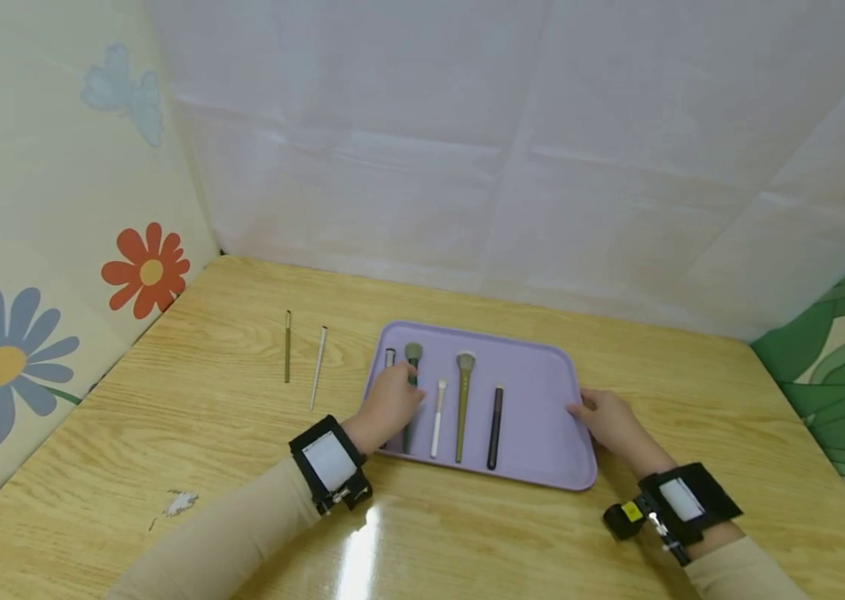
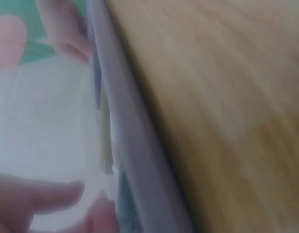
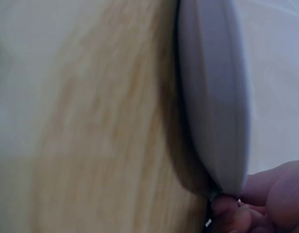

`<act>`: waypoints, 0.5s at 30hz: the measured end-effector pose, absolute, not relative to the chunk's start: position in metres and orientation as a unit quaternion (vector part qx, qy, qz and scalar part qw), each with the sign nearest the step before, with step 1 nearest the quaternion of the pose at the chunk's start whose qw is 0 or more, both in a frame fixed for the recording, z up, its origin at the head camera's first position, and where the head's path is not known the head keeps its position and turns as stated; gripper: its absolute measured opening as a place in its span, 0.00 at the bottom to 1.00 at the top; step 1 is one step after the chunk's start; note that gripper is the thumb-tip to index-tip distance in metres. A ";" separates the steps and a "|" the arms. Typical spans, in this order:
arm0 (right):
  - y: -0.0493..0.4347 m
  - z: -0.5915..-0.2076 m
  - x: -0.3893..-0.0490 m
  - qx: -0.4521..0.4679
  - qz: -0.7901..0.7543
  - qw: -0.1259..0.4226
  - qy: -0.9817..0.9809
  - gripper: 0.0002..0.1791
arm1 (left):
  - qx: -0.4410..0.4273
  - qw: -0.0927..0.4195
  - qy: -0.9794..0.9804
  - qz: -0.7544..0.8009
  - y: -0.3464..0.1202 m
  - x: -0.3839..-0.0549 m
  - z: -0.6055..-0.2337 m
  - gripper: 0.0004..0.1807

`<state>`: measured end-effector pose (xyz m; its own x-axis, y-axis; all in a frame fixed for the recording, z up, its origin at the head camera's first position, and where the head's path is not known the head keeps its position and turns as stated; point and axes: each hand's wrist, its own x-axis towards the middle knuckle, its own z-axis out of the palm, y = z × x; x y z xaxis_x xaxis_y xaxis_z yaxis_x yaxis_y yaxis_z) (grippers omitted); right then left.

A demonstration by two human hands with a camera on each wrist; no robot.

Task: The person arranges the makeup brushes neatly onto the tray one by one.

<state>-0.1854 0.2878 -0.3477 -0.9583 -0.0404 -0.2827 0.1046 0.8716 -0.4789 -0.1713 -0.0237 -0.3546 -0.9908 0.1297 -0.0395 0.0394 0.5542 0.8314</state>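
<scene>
My left hand (image 2: 20, 196) holds 2 digits apart beside a blurred green object (image 2: 126, 206) along the mauve tray (image 2: 127, 116); my right hand (image 2: 64, 29) touches its far end, wooden tabletop (image 2: 222, 97) at right.

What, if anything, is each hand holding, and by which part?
The right hand pinches the tray by its right edge. The left hand is over a green brush, but I can't tell whether it grips it.

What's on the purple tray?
Five things: a black brush, an olive brush, a white brush, a dark green brush and a leftmost tool. The left hand hides the middles of the last two.
</scene>
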 end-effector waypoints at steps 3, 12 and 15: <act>0.288 -0.347 -0.185 0.015 -0.252 0.141 0.957 0.26 | 0.035 0.057 0.879 0.472 -0.028 -0.171 -0.353 0.19; 0.287 -0.347 -0.184 0.015 -0.248 0.136 0.959 0.26 | 0.017 0.045 0.881 0.471 -0.042 -0.171 -0.353 0.20; 0.288 -0.348 -0.184 0.015 -0.249 0.136 0.959 0.26 | 0.015 0.040 0.879 0.476 -0.046 -0.172 -0.355 0.19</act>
